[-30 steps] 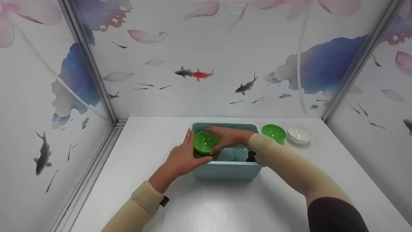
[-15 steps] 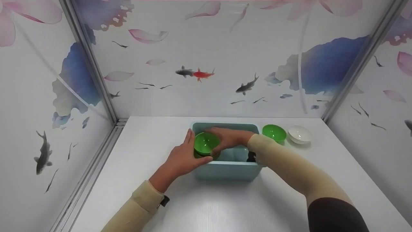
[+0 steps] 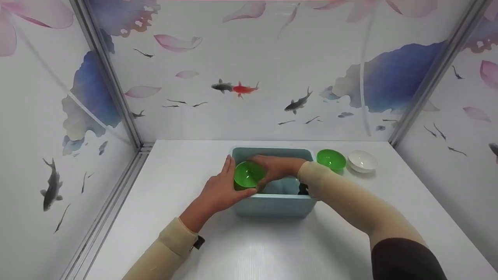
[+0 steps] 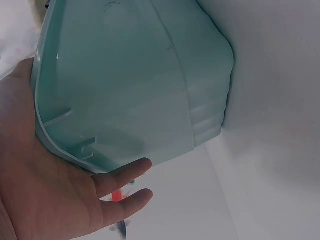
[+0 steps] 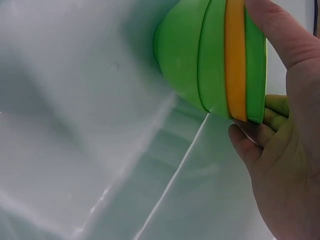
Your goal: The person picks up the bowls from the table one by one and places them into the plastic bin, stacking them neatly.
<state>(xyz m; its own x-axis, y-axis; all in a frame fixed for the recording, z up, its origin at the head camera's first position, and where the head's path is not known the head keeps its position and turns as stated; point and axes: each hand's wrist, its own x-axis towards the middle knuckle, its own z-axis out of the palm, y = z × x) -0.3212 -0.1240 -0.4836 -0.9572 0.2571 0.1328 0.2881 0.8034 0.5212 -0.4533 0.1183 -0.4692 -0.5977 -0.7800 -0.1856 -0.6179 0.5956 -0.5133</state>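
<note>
My right hand reaches into the left part of a pale blue plastic bin and holds a green bowl by its rim. In the right wrist view, this is the end bowl of a nested stack, with an orange bowl and more green bowls under it. The thumb lies on one side of the rim, the fingers on the other. My left hand rests on the bin's front left corner, thumb along the front rim. In the left wrist view, two extended fingers show beyond the bin's wall.
Right of the bin, a second green bowl and a white bowl stand side by side on the white table. Patterned panels enclose the back and sides.
The green bowl in my right hand has sunk slightly into the stack. The darker rim seen below it earlier is now hidden in the head view. My left hand stays in place.
</note>
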